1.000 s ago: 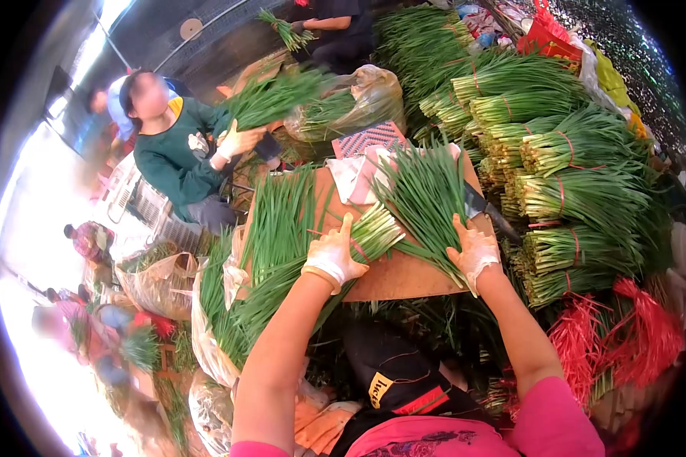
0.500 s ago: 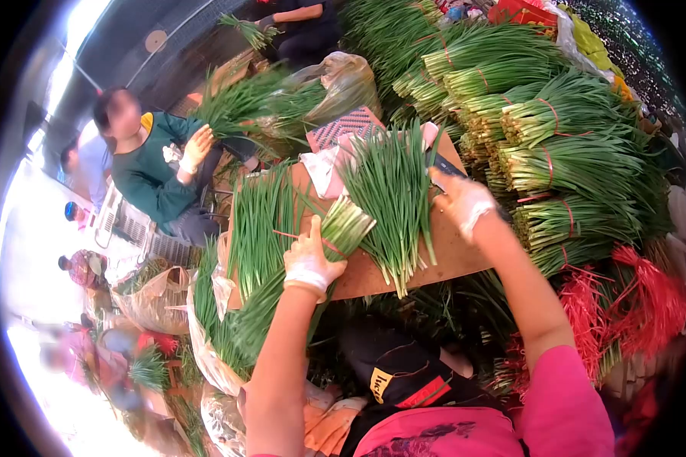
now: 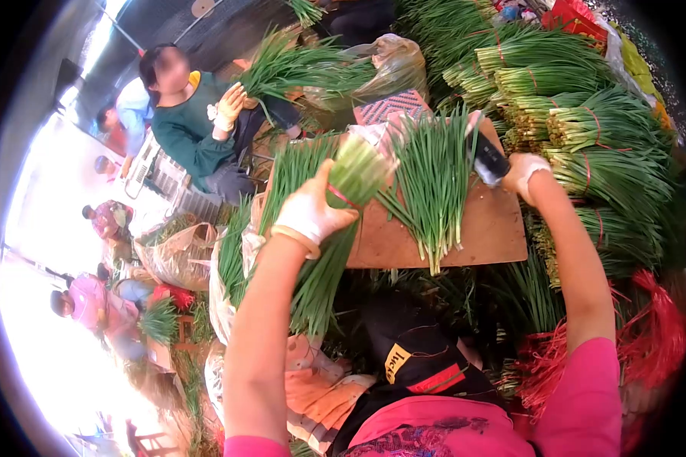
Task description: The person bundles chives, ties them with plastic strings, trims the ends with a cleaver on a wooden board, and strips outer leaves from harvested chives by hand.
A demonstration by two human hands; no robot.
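My left hand [image 3: 310, 209] is wrapped around a bundle of garlic chives [image 3: 324, 266] tied with a red band. Its pale cut ends are blurred and point up to the right; the green leaves hang below my wrist. My right hand [image 3: 527, 177] grips a dark, broad-bladed knife [image 3: 489, 156] at the right side of the wooden board [image 3: 472, 247]. Loose chives [image 3: 434, 190] lie fanned on the board between my hands. More loose chives [image 3: 293, 164] lie at its left side, partly behind my left hand.
Tied chive bundles [image 3: 587, 129] are piled high on the right. Red ties [image 3: 652, 327] hang below them. Across the board, a co-worker in a green top [image 3: 194, 137] holds loose chives [image 3: 305, 65]. A patterned pad [image 3: 392, 107] lies at the far edge; a plastic bag [image 3: 177, 255] stands left.
My right hand has closed on the knife and lifted it off the board's edge. My left hand has raised the tied bundle away from me. The whole view has shifted with my head.
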